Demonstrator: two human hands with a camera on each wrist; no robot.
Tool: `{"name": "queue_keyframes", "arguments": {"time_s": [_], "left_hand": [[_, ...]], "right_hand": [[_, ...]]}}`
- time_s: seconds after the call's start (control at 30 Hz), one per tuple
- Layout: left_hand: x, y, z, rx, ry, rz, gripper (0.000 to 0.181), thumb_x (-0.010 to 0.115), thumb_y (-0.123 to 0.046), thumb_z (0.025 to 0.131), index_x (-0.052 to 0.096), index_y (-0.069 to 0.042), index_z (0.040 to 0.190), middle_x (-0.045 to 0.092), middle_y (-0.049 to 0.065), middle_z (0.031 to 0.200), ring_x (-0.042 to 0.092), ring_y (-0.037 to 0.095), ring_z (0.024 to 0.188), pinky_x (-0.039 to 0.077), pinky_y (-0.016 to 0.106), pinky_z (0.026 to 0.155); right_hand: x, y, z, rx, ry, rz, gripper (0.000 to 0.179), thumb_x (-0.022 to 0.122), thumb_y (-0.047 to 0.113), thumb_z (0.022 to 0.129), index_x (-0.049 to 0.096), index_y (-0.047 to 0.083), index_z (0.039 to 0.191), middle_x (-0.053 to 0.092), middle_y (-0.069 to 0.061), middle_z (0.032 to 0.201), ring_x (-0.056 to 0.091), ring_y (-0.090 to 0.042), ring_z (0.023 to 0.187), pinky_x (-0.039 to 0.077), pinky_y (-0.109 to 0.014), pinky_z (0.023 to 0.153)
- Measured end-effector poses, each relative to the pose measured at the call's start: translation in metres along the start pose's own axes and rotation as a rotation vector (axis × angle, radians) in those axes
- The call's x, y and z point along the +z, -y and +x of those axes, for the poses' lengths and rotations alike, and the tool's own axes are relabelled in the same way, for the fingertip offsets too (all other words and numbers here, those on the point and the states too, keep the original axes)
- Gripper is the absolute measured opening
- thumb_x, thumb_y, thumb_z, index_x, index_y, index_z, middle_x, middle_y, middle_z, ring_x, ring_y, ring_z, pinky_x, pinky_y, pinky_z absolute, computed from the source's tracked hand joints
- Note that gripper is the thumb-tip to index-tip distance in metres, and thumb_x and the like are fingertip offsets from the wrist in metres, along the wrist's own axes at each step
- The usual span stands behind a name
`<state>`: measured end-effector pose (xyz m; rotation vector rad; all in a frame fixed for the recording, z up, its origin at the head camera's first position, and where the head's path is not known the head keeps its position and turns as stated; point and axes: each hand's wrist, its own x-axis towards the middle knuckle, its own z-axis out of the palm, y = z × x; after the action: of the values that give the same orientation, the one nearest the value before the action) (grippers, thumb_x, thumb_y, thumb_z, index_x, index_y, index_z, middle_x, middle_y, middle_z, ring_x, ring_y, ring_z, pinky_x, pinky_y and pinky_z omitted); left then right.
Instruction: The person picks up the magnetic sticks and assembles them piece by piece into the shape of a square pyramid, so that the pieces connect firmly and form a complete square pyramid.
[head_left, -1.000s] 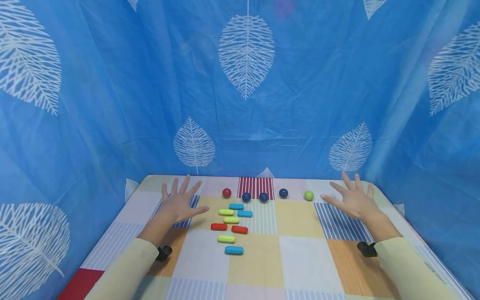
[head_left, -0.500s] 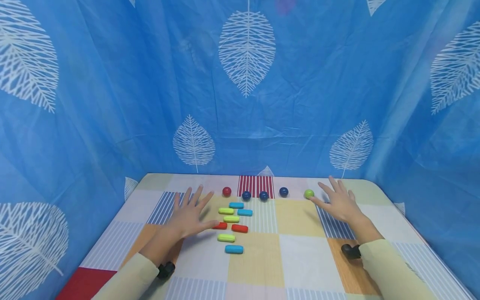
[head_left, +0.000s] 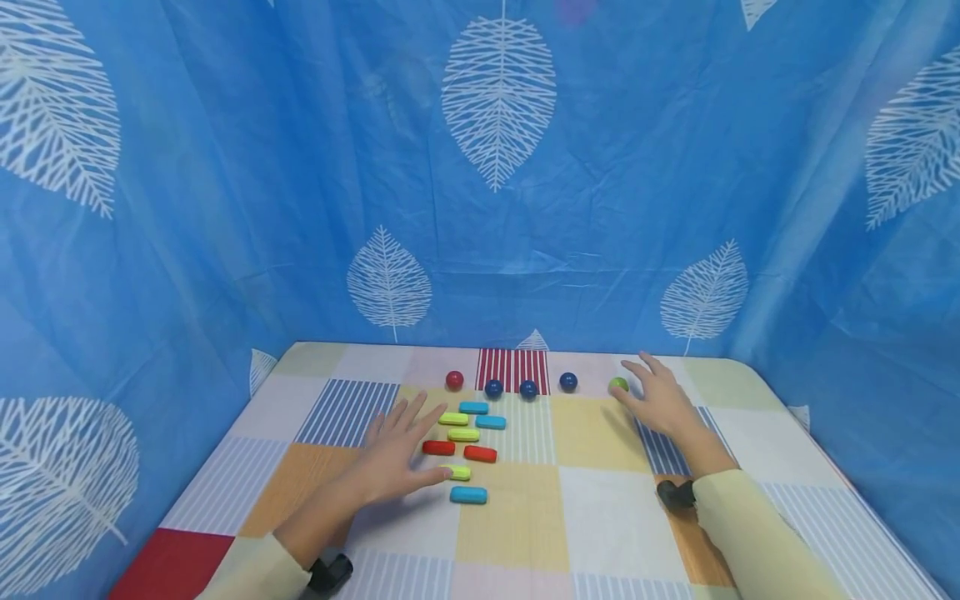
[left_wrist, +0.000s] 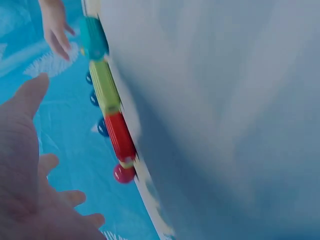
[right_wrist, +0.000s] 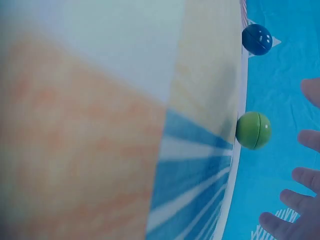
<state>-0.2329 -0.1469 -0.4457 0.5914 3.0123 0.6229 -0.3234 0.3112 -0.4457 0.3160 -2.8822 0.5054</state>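
Above the left part of the patchwork tablecloth [head_left: 517, 533], I read the left hand [head_left: 393, 460] as wide: fingers spread, thumb extended, nothing held. In the head view its thumb tip covers the left end of the near yellow-green block [head_left: 461, 472], and its index finger reaches the left end of the far yellow-green block [head_left: 454, 418]. The left wrist view shows a gap between thumb and blocks, so I judge the hand raised and clear of contact. The near blue block [head_left: 468, 495] and the two red blocks [head_left: 480, 454] lie close by.

I read the right hand [head_left: 662, 403] as moderately wide, holding nothing. Its thumb overlaps the green ball [right_wrist: 254, 130] in the head view, yet the right wrist view shows them apart. The ball rests near the table's far edge, right of the dark blue ball [head_left: 568, 382].

Hazard 1: rolling. An off-centre touch by one digit alone may drive the ball sideways into its neighbour or over the edge toward the blue curtain [head_left: 585, 208].

Hazard 2: collateral contact. Lowering the left hand at this spread may shift several blocks, because they lie close together.

Hazard 3: depth error. Overlap in the head view can pass for contact; I verify clearance in both wrist views.
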Motion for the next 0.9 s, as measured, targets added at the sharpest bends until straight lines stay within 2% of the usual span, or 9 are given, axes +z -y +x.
{"name": "queue_keyframes", "arguments": {"time_s": [0.3, 0.47, 0.67, 0.9], "left_hand": [[0.006, -0.025, -0.015, 0.039, 0.052, -0.262, 0.088, 0.083, -0.048, 0.083, 0.040, -0.030, 0.157, 0.031, 0.008, 0.166, 0.030, 0.038, 0.152, 0.029, 0.074, 0.114], [0.006, -0.034, -0.021, 0.067, 0.088, -0.399, 0.077, 0.082, -0.038, 0.086, 0.047, -0.020, 0.152, 0.044, 0.011, 0.152, 0.044, 0.036, 0.141, 0.043, 0.064, 0.110], [0.010, -0.042, -0.027, 0.064, 0.145, -0.467, 0.063, 0.082, -0.031, 0.087, 0.057, -0.011, 0.142, 0.054, 0.012, 0.140, 0.052, 0.034, 0.132, 0.044, 0.062, 0.110], [0.014, -0.046, -0.027, 0.065, 0.172, -0.478, 0.052, 0.082, -0.026, 0.087, 0.064, -0.007, 0.133, 0.062, 0.004, 0.121, 0.059, 0.021, 0.113, 0.052, 0.046, 0.104]], "right_hand": [[0.008, 0.004, 0.010, 0.043, 0.006, 0.128, 0.062, 0.061, 0.042, 0.102, 0.052, -0.002, 0.145, 0.030, -0.037, 0.157, 0.029, -0.058, 0.144, 0.028, -0.072, 0.115], [0.011, 0.002, 0.014, 0.069, 0.022, 0.179, 0.063, 0.062, 0.043, 0.101, 0.053, -0.002, 0.144, 0.031, -0.036, 0.158, 0.029, -0.057, 0.145, 0.027, -0.072, 0.116], [0.012, 0.001, 0.016, 0.099, 0.027, 0.242, 0.061, 0.065, 0.041, 0.099, 0.055, -0.001, 0.143, 0.035, -0.035, 0.156, 0.030, -0.056, 0.145, 0.027, -0.070, 0.117], [0.015, 0.000, 0.017, 0.119, 0.017, 0.277, 0.056, 0.068, 0.034, 0.098, 0.058, -0.001, 0.140, 0.044, -0.033, 0.151, 0.045, -0.056, 0.134, 0.040, -0.068, 0.109]]}}
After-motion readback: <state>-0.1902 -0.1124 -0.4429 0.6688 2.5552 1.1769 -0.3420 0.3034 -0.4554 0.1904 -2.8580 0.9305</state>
